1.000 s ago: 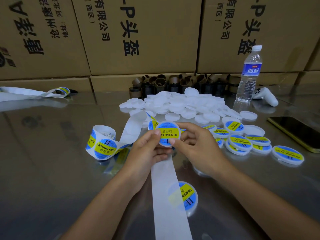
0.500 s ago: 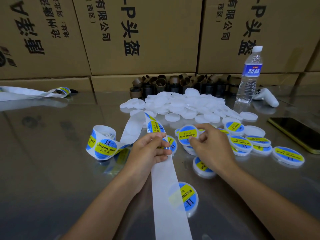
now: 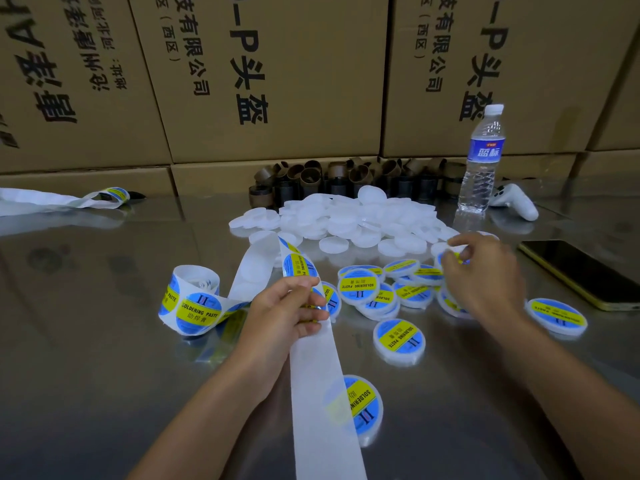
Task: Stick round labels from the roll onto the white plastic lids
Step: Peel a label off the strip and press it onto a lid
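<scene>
White liner (image 3: 322,375) trails from the roll (image 3: 194,303), pinched in the left hand (image 3: 291,313) beside the labelled lids (image 3: 360,285). The right hand (image 3: 481,271) curls over the blank pile's (image 3: 346,220) edge; whether it grips a lid is unclear. Slack liner could sweep those lids aside or crease the next label (image 3: 298,266).

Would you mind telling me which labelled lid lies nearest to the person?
The lone labelled lid at the bottom of the view, half under the white backing strip; all the others lie farther back.

glossy metal table (image 3: 86,341), white plastic lids (image 3: 349,220), cardboard boxes (image 3: 277,81)
</scene>
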Demonstrator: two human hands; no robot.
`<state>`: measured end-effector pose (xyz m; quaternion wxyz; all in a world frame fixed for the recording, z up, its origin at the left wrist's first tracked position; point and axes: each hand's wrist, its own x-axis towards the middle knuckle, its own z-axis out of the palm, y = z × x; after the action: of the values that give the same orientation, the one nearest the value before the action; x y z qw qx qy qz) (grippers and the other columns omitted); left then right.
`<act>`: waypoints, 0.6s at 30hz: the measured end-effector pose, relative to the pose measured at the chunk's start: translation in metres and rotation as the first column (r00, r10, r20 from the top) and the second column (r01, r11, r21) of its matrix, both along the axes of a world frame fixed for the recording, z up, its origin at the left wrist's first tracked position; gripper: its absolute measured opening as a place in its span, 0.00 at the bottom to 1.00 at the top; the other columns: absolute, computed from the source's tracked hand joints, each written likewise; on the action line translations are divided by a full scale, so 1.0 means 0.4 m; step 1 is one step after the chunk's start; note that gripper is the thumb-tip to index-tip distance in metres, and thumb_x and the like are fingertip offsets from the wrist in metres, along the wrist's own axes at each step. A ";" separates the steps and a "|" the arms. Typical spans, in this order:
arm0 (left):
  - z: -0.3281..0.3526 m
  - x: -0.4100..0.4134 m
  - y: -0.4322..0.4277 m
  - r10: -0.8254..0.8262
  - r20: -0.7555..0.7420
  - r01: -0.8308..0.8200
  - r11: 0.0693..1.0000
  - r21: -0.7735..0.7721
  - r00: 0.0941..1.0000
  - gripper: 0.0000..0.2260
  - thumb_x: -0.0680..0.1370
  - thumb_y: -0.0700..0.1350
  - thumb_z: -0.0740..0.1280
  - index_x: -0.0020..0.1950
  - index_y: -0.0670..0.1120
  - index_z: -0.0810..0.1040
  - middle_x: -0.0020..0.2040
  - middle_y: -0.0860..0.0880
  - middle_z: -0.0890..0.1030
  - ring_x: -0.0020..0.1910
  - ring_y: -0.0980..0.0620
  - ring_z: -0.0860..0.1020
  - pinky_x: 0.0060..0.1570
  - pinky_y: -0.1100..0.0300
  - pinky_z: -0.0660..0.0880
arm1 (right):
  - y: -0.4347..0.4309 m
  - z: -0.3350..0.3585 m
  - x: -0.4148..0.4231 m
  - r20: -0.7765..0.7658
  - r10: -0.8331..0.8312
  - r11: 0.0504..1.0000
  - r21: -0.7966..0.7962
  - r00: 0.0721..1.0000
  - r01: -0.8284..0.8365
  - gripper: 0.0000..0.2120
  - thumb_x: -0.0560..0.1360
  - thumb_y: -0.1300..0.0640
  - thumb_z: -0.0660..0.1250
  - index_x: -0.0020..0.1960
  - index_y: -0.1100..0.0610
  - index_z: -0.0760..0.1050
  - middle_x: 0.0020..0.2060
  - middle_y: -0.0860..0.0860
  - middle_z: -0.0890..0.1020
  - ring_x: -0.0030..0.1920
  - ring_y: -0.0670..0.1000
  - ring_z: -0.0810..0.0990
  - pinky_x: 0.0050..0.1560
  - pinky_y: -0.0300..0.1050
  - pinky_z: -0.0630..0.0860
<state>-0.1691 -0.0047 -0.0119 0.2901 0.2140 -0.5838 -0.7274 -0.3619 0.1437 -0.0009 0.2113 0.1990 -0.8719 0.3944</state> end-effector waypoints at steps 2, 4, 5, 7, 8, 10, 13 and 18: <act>-0.002 -0.002 -0.003 -0.002 -0.002 0.002 1.000 -0.004 1.000 0.08 0.80 0.39 0.61 0.48 0.45 0.80 0.33 0.50 0.81 0.32 0.54 0.80 0.36 0.61 0.76 | 0.042 -0.007 -0.044 -0.011 -0.120 0.987 0.104 0.993 0.121 0.13 0.74 0.58 0.64 0.58 0.57 0.78 0.54 0.60 0.79 0.59 0.64 0.72 0.53 0.53 0.71; -0.004 -0.004 -0.005 -0.004 -0.004 0.004 1.000 -0.009 1.000 0.08 0.80 0.39 0.62 0.48 0.45 0.81 0.33 0.50 0.81 0.32 0.54 0.80 0.36 0.62 0.76 | 0.072 -0.016 -0.077 0.022 -0.215 0.948 0.244 0.976 0.203 0.15 0.74 0.57 0.64 0.59 0.59 0.77 0.57 0.63 0.78 0.60 0.65 0.70 0.56 0.54 0.69; -0.006 -0.005 -0.006 -0.005 -0.005 0.004 1.000 -0.013 1.000 0.08 0.80 0.39 0.62 0.48 0.45 0.81 0.33 0.50 0.81 0.32 0.54 0.80 0.35 0.62 0.77 | 0.079 -0.018 -0.089 0.055 -0.244 0.931 0.293 0.968 0.218 0.16 0.74 0.56 0.65 0.59 0.60 0.77 0.57 0.63 0.77 0.60 0.65 0.70 0.57 0.55 0.68; -0.007 -0.007 -0.005 -0.008 -0.003 0.008 1.000 -0.020 1.000 0.08 0.80 0.39 0.62 0.48 0.45 0.81 0.33 0.50 0.81 0.32 0.54 0.80 0.35 0.62 0.77 | 0.082 -0.021 -0.103 0.143 -0.266 0.915 0.349 0.953 0.203 0.16 0.74 0.53 0.65 0.59 0.59 0.77 0.58 0.62 0.77 0.62 0.63 0.71 0.60 0.54 0.66; -0.008 -0.007 -0.005 -0.010 -0.003 0.010 1.000 -0.023 1.000 0.08 0.80 0.39 0.61 0.48 0.45 0.81 0.33 0.50 0.81 0.32 0.54 0.80 0.35 0.62 0.77 | 0.079 -0.020 -0.107 0.188 -0.268 0.911 0.367 0.945 0.186 0.16 0.73 0.51 0.65 0.58 0.56 0.78 0.57 0.60 0.78 0.62 0.62 0.71 0.61 0.53 0.65; -0.009 -0.008 -0.004 -0.013 -0.003 0.013 1.000 -0.027 1.000 0.08 0.80 0.39 0.61 0.48 0.45 0.81 0.33 0.49 0.81 0.32 0.54 0.80 0.35 0.62 0.77 | 0.072 -0.017 -0.110 0.247 -0.275 0.906 0.389 0.929 0.165 0.12 0.72 0.48 0.65 0.51 0.51 0.81 0.50 0.56 0.79 0.58 0.60 0.74 0.59 0.52 0.63; -0.009 -0.006 -0.003 -0.008 0.002 0.008 0.999 -0.036 1.000 0.09 0.80 0.39 0.61 0.47 0.45 0.81 0.33 0.49 0.81 0.32 0.54 0.80 0.35 0.63 0.77 | 0.061 -0.013 -0.111 0.268 -0.285 0.904 0.395 0.920 0.165 0.09 0.69 0.48 0.66 0.44 0.52 0.81 0.41 0.54 0.75 0.52 0.59 0.74 0.57 0.51 0.62; -0.009 -0.006 0.001 -0.005 0.006 0.005 0.999 -0.043 1.000 0.09 0.80 0.38 0.61 0.47 0.45 0.81 0.33 0.49 0.81 0.32 0.54 0.80 0.34 0.64 0.78 | 0.049 -0.013 -0.105 0.291 -0.298 0.914 0.360 0.909 0.185 0.11 0.68 0.50 0.66 0.46 0.56 0.79 0.49 0.56 0.79 0.54 0.60 0.75 0.59 0.52 0.63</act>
<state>-0.1714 -0.0042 -0.0153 0.2912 0.2083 -0.6007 -0.7148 -0.4041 0.1631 -0.0060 0.0700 0.0489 -0.9659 0.2444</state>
